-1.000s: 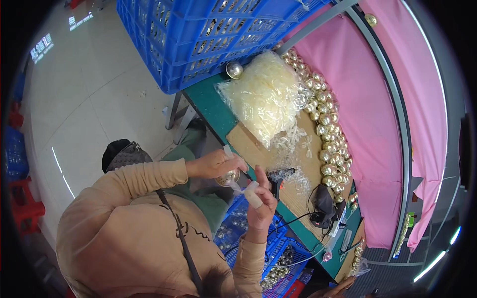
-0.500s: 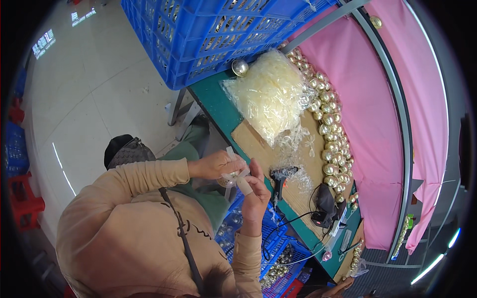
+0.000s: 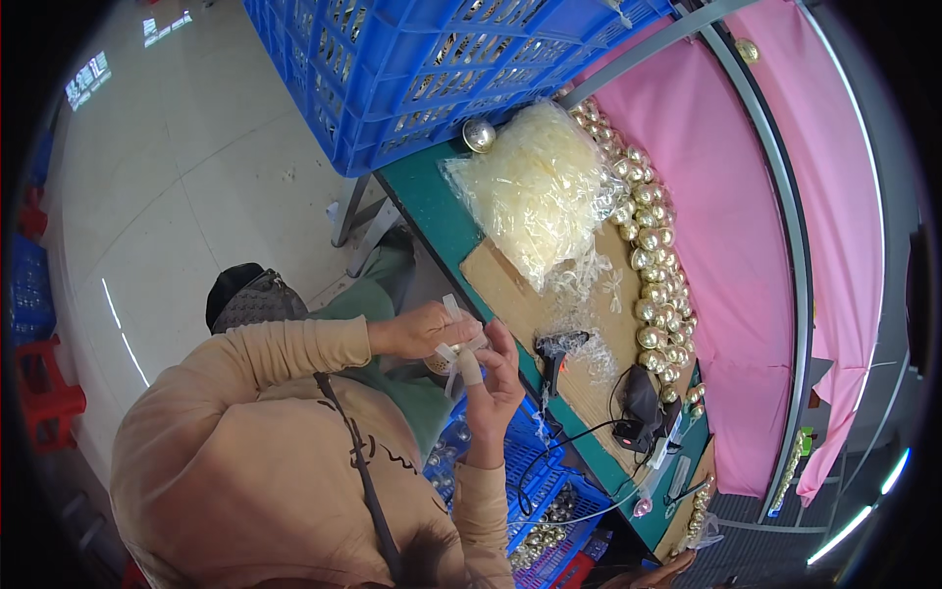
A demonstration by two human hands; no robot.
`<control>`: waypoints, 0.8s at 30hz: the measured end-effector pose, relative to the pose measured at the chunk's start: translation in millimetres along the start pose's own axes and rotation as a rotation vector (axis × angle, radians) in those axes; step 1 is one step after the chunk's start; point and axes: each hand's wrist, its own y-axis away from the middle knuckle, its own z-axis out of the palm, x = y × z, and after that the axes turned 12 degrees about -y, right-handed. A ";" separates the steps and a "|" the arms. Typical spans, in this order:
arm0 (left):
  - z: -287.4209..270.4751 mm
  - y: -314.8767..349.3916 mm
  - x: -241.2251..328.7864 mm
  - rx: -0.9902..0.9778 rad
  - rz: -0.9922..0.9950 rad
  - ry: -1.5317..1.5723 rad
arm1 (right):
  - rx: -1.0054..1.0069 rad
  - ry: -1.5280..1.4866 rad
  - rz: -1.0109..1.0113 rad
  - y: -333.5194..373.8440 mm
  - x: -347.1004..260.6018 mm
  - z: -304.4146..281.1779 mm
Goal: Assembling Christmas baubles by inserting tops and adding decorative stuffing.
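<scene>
Short of the worktop's point(image 3: 424, 201) near edge, the left hand point(image 3: 424, 331) and right hand point(image 3: 494, 381) pinch translucent ribbon point(image 3: 451, 307) beside a gold ball point(image 3: 437, 364). Beyond, a clear bag point(image 3: 530, 191) lies mid-worktop; more balls point(image 3: 651, 294) line the far edge.

Tan long-sleeved top point(image 3: 245, 442), black script point(image 3: 394, 458), dark strap point(image 3: 372, 501), green trousers point(image 3: 414, 407)
</scene>
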 end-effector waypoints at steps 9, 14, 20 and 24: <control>-17.3 8.0 16.7 -0.221 -0.011 -0.083 | -0.028 0.056 -0.027 5.1 4.9 -0.8; -31.2 14.1 34.3 -0.334 -0.100 -0.051 | -0.042 0.005 0.012 6.9 4.5 -0.4; -36.9 12.8 40.1 -0.451 -0.287 0.050 | -0.013 -0.215 0.173 7.7 7.2 4.9; -33.7 14.1 30.0 -0.370 -0.153 0.180 | 0.045 -0.346 0.232 9.1 6.7 11.7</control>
